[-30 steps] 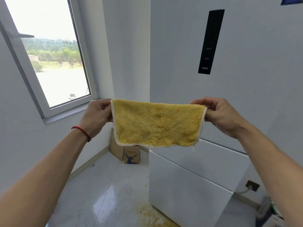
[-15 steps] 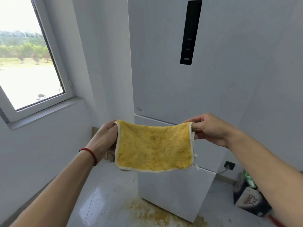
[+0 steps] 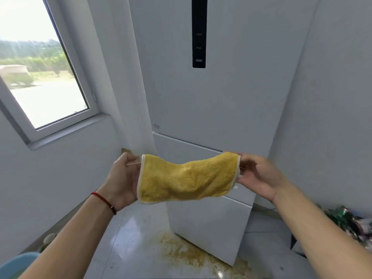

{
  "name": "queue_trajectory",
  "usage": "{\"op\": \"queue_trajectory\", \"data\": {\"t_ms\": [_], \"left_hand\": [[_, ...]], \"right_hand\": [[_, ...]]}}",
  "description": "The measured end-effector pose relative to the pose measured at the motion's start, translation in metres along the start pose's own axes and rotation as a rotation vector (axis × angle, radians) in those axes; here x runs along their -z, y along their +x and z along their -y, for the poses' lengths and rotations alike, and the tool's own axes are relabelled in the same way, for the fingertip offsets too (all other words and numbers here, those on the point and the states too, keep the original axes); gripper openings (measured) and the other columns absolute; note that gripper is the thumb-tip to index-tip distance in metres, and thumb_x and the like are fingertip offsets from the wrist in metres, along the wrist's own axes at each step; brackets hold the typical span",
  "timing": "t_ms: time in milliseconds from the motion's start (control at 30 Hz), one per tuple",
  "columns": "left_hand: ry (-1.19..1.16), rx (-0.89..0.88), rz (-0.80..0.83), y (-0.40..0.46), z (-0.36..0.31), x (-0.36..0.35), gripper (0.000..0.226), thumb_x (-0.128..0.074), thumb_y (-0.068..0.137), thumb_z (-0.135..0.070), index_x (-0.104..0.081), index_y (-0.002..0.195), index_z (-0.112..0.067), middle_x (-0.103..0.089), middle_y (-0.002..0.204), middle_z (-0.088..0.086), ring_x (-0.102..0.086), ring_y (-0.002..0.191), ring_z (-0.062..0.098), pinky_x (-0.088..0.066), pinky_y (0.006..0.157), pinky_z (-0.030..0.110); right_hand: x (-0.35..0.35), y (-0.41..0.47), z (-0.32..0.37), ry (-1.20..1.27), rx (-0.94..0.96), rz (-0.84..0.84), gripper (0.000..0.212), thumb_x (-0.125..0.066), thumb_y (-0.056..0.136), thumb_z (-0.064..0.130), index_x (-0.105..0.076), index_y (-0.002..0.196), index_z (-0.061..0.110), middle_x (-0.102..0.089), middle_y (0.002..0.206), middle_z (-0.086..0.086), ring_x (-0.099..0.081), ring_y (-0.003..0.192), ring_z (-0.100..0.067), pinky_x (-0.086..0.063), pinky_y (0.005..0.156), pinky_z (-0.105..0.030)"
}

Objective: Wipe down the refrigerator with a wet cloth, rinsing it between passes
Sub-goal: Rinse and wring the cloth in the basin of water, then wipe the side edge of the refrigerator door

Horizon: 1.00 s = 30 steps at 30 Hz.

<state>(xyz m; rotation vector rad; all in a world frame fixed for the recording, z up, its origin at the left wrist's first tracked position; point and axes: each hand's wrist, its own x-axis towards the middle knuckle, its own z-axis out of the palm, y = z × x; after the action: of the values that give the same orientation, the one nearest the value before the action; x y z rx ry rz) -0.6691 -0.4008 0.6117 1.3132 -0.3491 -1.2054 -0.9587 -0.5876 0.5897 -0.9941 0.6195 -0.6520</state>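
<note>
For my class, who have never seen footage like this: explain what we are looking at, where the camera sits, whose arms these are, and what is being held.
There is no machine here. The single camera is worn on a person's head and looks forward and down, so the two bare arms reaching in are that person's own. The left hand and the right hand each pinch one end of a fluffy yellow cloth with a pale border, holding it slack in the air. Behind it stands a tall white refrigerator with a black vertical panel. The glossy tiled floor shows a yellowish stain at the refrigerator's foot. A window is on the left.
</note>
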Motion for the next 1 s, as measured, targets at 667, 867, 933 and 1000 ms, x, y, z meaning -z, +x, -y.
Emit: {"op": "queue_trajectory", "data": {"t_ms": [667, 867, 933, 1000], "left_hand": [[1.021, -0.294, 0.021, 0.036, 0.179, -0.219, 0.021, -0.031, 0.107, -0.046, -0.036, 0.109, -0.025, -0.059, 0.105, 0.002, -0.062, 0.093, 0.026, -0.053, 0.087, 0.051], [1.095, -0.356, 0.127, 0.029, 0.204, -0.282, 0.023, -0.032, 0.109, -0.039, -0.033, 0.101, -0.018, -0.059, 0.086, 0.009, -0.056, 0.076, 0.027, -0.040, 0.062, 0.037], [1.076, -0.359, 0.213, 0.025, 0.211, -0.304, 0.024, -0.034, 0.109, -0.038, -0.034, 0.100, -0.015, -0.059, 0.085, 0.007, -0.055, 0.073, 0.021, -0.038, 0.061, 0.035], [1.033, -0.351, 0.286, 0.020, 0.215, -0.322, 0.027, -0.036, 0.108, -0.042, -0.037, 0.102, -0.015, -0.060, 0.088, 0.003, -0.057, 0.077, 0.016, -0.043, 0.068, 0.036]], "right_hand": [[0.214, -0.098, -0.032, -0.804, -0.078, -0.319, 0.023, -0.041, 0.111, 0.033, -0.064, 0.108, 0.031, -0.072, 0.104, 0.009, -0.068, 0.100, -0.008, -0.053, 0.088, -0.031], [0.208, -0.112, -0.016, -0.873, -0.069, -0.385, 0.031, -0.044, 0.104, 0.034, -0.058, 0.092, 0.009, -0.059, 0.076, -0.006, -0.060, 0.073, -0.024, -0.047, 0.070, -0.039], [0.196, -0.113, -0.013, -0.912, -0.085, -0.377, 0.036, -0.044, 0.101, 0.040, -0.055, 0.090, 0.007, -0.060, 0.074, -0.010, -0.062, 0.069, -0.026, -0.053, 0.068, -0.039], [0.182, -0.114, -0.010, -0.852, -0.111, -0.332, 0.044, -0.043, 0.100, 0.046, -0.061, 0.097, 0.007, -0.070, 0.086, -0.020, -0.072, 0.074, -0.035, -0.062, 0.071, -0.052]]}}
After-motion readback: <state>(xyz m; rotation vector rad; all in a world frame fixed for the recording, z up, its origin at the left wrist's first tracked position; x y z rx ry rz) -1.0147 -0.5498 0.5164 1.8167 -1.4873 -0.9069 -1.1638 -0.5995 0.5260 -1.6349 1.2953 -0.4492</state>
